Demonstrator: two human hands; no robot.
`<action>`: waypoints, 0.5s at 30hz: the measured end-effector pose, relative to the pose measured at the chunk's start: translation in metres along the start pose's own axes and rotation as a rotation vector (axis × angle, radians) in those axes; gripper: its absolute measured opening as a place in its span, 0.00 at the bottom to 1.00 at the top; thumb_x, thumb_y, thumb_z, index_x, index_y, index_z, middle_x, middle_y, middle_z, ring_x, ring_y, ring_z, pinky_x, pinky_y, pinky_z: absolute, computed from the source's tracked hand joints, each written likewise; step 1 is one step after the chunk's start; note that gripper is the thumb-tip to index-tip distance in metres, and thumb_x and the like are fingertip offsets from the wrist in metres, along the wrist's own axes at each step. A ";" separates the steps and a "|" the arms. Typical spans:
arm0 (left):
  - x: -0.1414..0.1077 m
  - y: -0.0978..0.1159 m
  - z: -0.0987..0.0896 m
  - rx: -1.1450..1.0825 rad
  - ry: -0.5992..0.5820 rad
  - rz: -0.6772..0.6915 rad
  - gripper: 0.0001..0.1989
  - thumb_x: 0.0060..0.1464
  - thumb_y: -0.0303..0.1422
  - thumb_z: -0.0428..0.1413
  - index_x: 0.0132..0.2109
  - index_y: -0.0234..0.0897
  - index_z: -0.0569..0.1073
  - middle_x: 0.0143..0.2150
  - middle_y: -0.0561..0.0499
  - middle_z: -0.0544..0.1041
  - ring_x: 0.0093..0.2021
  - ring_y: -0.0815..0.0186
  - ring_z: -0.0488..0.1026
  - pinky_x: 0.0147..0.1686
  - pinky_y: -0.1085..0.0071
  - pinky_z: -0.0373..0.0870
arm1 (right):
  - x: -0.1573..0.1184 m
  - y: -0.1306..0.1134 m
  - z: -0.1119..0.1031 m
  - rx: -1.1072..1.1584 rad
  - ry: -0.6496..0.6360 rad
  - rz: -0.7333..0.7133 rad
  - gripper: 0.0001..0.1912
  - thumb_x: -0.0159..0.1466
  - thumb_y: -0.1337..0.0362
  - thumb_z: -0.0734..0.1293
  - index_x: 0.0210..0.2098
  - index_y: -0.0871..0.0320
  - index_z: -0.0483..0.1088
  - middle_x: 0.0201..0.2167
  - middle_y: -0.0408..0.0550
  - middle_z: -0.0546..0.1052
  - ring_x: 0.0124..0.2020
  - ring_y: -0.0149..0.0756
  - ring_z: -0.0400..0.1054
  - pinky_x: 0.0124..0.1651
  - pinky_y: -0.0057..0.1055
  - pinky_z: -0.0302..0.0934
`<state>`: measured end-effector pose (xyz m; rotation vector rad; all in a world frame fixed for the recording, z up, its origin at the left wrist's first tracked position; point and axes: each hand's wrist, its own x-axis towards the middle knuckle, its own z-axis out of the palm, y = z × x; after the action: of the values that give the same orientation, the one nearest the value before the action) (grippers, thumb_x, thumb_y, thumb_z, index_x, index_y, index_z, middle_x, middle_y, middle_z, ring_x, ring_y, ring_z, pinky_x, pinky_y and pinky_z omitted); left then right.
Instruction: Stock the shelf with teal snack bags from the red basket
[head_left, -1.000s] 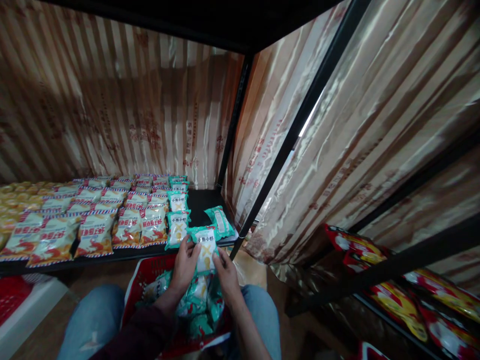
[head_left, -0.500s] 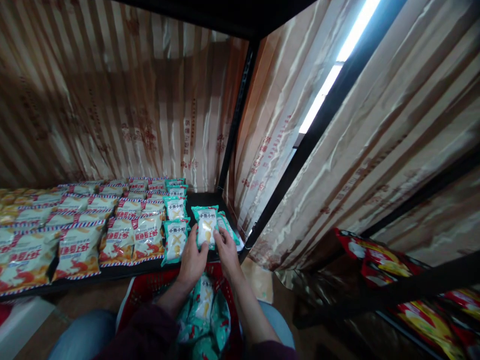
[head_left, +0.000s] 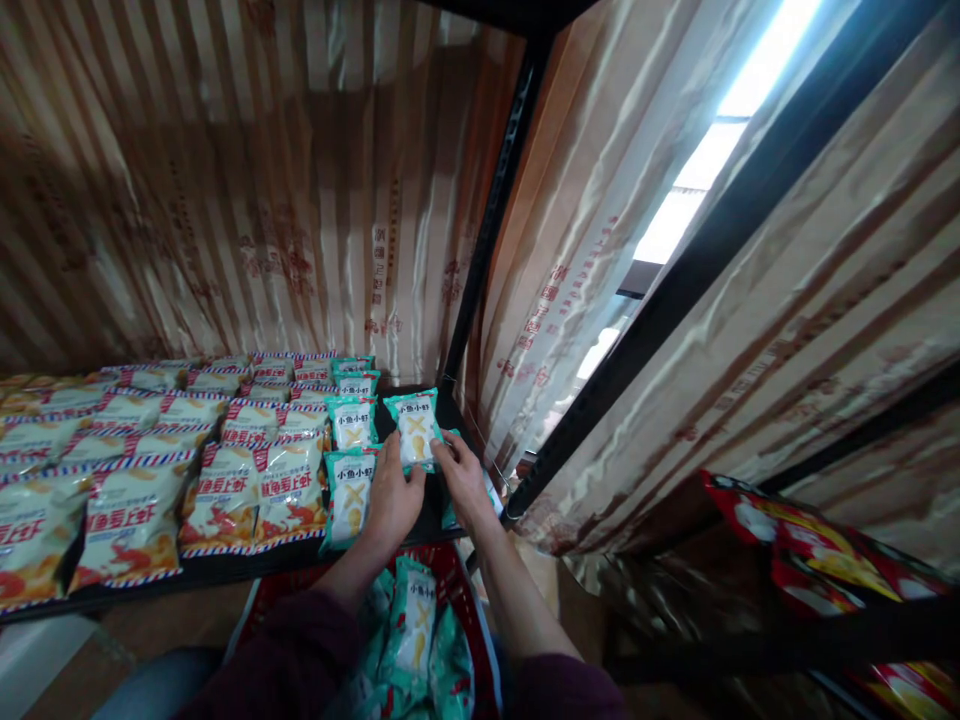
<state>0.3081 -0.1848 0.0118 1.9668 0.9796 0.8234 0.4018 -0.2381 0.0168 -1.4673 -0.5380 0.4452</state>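
Between my two hands is a teal and white snack bag (head_left: pixel 415 425), tilted up over the dark shelf (head_left: pixel 375 400). My left hand (head_left: pixel 395 490) grips its lower left edge, fingers partly hidden by the bag. On its right edge my right hand (head_left: pixel 461 480) is closed with thumb and fingers. Another teal bag (head_left: pixel 450 515) lies behind my right hand, mostly covered. A row of the same teal bags (head_left: pixel 349 495) stands just left of my left hand. Below my forearms, a red basket (head_left: pixel 484 620) contains several more teal bags (head_left: pixel 416 620).
Several rows of orange and white snack bags (head_left: pixel 135 515) fill the shelf to the left. A black metal post (head_left: pixel 495 215) rises at the shelf's corner, and a slanted black bar (head_left: pixel 637 350) runs up to the right. Red and yellow packs (head_left: pixel 817 545) lie lower right.
Both hands have moved the teal bag slightly farther back over the shelf. The view has shifted a little, and more of the basket's bags shows.
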 end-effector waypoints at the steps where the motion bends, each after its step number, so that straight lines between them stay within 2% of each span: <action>1: 0.004 0.001 0.000 0.006 -0.002 0.006 0.29 0.52 0.28 0.47 0.61 0.26 0.57 0.63 0.36 0.60 0.64 0.58 0.56 0.63 0.61 0.51 | 0.004 -0.001 0.000 -0.043 0.002 -0.008 0.23 0.52 0.51 0.68 0.42 0.58 0.73 0.41 0.48 0.77 0.43 0.41 0.71 0.45 0.33 0.64; 9: 0.030 0.010 0.000 0.042 -0.054 0.006 0.30 0.52 0.26 0.48 0.63 0.27 0.55 0.64 0.38 0.60 0.64 0.60 0.56 0.63 0.64 0.53 | 0.042 0.003 -0.004 -0.256 0.006 -0.090 0.21 0.57 0.51 0.64 0.45 0.56 0.71 0.40 0.47 0.78 0.41 0.38 0.71 0.44 0.31 0.64; 15: 0.050 0.013 0.003 0.021 -0.108 -0.041 0.29 0.51 0.25 0.48 0.62 0.30 0.58 0.62 0.39 0.63 0.62 0.60 0.60 0.61 0.64 0.55 | 0.072 0.009 0.003 -0.277 0.030 -0.044 0.22 0.58 0.53 0.63 0.48 0.57 0.68 0.39 0.49 0.78 0.38 0.37 0.73 0.40 0.30 0.65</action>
<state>0.3394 -0.1489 0.0310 1.9810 0.9654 0.6789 0.4580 -0.1925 0.0132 -1.7201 -0.6254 0.3222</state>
